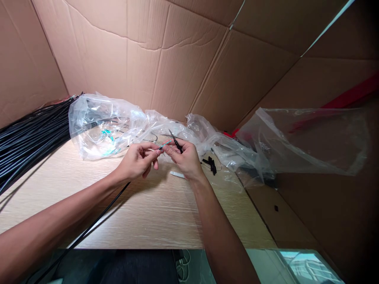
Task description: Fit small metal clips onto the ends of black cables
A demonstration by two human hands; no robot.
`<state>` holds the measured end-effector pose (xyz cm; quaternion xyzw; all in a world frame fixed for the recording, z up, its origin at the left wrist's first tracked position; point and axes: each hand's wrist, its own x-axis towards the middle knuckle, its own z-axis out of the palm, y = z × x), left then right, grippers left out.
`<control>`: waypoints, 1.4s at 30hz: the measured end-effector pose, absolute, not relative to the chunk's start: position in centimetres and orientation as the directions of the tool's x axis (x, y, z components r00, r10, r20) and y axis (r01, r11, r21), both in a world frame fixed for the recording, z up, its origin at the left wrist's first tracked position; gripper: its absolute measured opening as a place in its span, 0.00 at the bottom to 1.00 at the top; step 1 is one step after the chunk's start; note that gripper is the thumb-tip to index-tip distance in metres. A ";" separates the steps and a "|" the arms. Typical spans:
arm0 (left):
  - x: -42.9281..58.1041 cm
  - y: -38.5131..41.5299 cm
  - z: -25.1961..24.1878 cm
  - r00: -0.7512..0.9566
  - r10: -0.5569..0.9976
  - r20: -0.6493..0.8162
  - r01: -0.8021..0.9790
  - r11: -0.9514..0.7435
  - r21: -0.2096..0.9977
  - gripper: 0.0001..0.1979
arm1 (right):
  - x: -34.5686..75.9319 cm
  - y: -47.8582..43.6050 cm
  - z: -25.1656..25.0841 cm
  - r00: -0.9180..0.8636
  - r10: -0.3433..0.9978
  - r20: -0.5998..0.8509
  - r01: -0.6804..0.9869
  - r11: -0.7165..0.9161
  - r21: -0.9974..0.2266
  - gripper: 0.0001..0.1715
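A black cable [114, 200] runs up from the table's front edge into my left hand [141, 159], whose thumb and fingers pinch it near its end. A thin teal inner wire [167, 142] and some fine pale strands stick out of that end toward the right. My right hand [184, 157] meets the left there, its thumb and forefinger closed at the teal wire. Tucked in the same right hand is a slim dark pointed tool, apparently tweezers [177, 142], its tip pointing up and left. Exactly how the right fingertips touch the wire is too small to tell.
A thick bundle of black cables [32, 132] lies at the left. Clear plastic bags [103, 106] spread along the back, with teal pieces inside. Right of my hands are small black pieces [211, 165] and a white strip [177, 174]. Cardboard walls [142, 59] enclose the wooden table [148, 221].
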<state>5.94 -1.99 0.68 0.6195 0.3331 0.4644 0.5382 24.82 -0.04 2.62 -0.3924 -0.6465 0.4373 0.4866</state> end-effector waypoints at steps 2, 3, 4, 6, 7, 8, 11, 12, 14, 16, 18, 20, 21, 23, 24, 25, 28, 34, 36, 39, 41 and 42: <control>5.9 -2.0 0.7 0.343 0.910 0.233 -0.053 -0.229 0.972 0.20 | 24.7 -0.2 2.7 -0.258 0.932 0.253 0.070 0.279 -0.958 0.19; 5.8 -2.0 0.7 0.337 0.908 0.250 -0.031 -0.255 0.966 0.19 | 24.7 -0.3 2.8 -0.272 0.934 0.231 0.052 0.254 -0.966 0.20; 5.8 -1.9 0.7 0.327 0.904 0.275 -0.003 -0.290 0.957 0.18 | 24.6 -0.4 2.9 -0.282 0.937 0.209 0.029 0.226 -0.974 0.20; 5.7 -1.8 0.6 0.310 0.889 0.336 0.057 -0.371 0.927 0.16 | 24.6 -0.5 2.9 -0.283 0.942 0.181 -0.007 0.187 -0.982 0.21; 5.6 -1.8 0.5 0.304 0.881 0.362 0.084 -0.403 0.911 0.16 | 24.6 -0.5 2.9 -0.277 0.945 0.176 -0.011 0.181 -0.983 0.21; 5.6 -1.8 0.5 0.302 0.875 0.378 0.105 -0.424 0.899 0.17 | 24.6 -0.4 2.8 -0.265 0.948 0.177 -0.005 0.182 -0.983 0.20; 5.6 -1.9 0.3 0.321 0.874 0.365 0.118 -0.419 0.900 0.18 | 24.7 -0.2 2.7 -0.200 0.958 0.203 0.023 0.212 -0.977 0.19; 5.6 -1.9 0.3 0.333 0.875 0.351 0.109 -0.406 0.907 0.19 | 24.8 -0.1 2.6 -0.169 0.962 0.214 0.018 0.220 -0.975 0.19; 5.6 -2.0 0.2 0.364 0.875 0.319 0.077 -0.370 0.926 0.19 | 25.0 0.1 2.6 -0.116 0.967 0.228 0.007 0.230 -0.973 0.18; 5.7 -2.1 0.1 0.390 0.874 0.290 0.043 -0.332 0.942 0.19 | 25.3 0.3 2.6 -0.084 0.968 0.237 0.023 0.240 -0.970 0.19; 5.9 -2.1 -0.1 0.398 0.874 0.279 0.015 -0.310 0.951 0.19 | 25.4 0.3 2.7 -0.082 0.966 0.247 0.057 0.252 -0.966 0.21; 6.0 -2.0 -0.3 0.387 0.878 0.283 -0.001 -0.306 0.952 0.19 | 25.5 0.3 2.7 -0.086 0.963 0.254 0.065 0.260 -0.963 0.23; 6.0 -1.9 -0.4 0.378 0.879 0.290 -0.008 -0.310 0.951 0.19 | 25.5 0.3 2.7 -0.092 0.964 0.250 0.056 0.256 -0.965 0.23; 6.1 -1.8 -0.6 0.363 0.881 0.304 -0.020 -0.318 0.948 0.20 | 25.5 0.2 2.8 -0.114 0.966 0.234 0.036 0.239 -0.970 0.24; 6.1 -1.8 -0.7 0.357 0.882 0.307 -0.031 -0.318 0.948 0.20 | 25.5 0.1 2.9 -0.128 0.966 0.226 0.035 0.232 -0.972 0.23; 6.1 -1.8 -0.7 0.353 0.884 0.307 -0.044 -0.312 0.949 0.20 | 25.5 0.0 3.0 -0.147 0.964 0.221 0.043 0.229 -0.972 0.23; 6.2 -1.8 -0.5 0.353 0.893 0.281 -0.081 -0.270 0.960 0.21 | 25.6 -0.3 3.4 -0.210 0.951 0.228 0.105 0.254 -0.961 0.18; 6.1 -2.0 0.1 0.412 0.896 0.164 -0.144 -0.114 0.983 0.26 | 25.5 -0.4 3.5 -0.248 0.935 0.254 0.152 0.297 -0.943 0.16; 6.0 -2.0 0.2 0.429 0.893 0.134 -0.150 -0.076 0.986 0.26 | 25.5 -0.4 3.4 -0.228 0.938 0.261 0.164 0.301 -0.939 0.17; 6.0 -1.9 0.2 0.439 0.890 0.121 -0.158 -0.056 0.986 0.26 | 25.4 -0.2 3.2 -0.195 0.943 0.270 0.180 0.305 -0.935 0.17; 5.9 -1.8 0.0 0.457 0.882 0.115 -0.167 -0.042 0.985 0.26 | 25.4 -0.1 3.1 -0.173 0.947 0.272 0.167 0.301 -0.939 0.15; 5.9 -1.8 0.0 0.467 0.877 0.111 -0.170 -0.034 0.985 0.26 | 25.4 -0.1 3.1 -0.157 0.950 0.271 0.152 0.294 -0.944 0.14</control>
